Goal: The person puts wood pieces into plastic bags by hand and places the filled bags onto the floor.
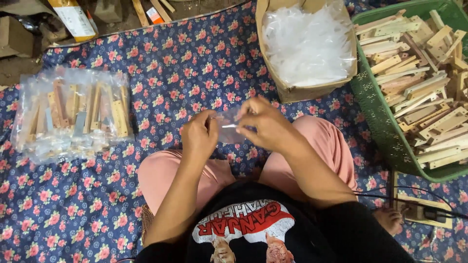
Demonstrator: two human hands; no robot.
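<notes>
Pinching a clear bag (228, 127) between left hand (199, 135) and right hand (265, 124), fingers closed on it, above the floral cloth (195, 63)

Green basket (375, 104) at 3 o'clock cut off by top and right edges. Small clear bag (228, 127) mostly hidden between left hand (199, 136) and right hand (265, 124); contents unreadable. Packed bags (73, 114) at 9 o'clock blurred.

Dark blue floral cloth sheet (195, 63) with pink roses; green plastic mesh basket (378, 117); pale tan wooden pieces (419, 73); salmon-pink trousers (161, 173).
</notes>
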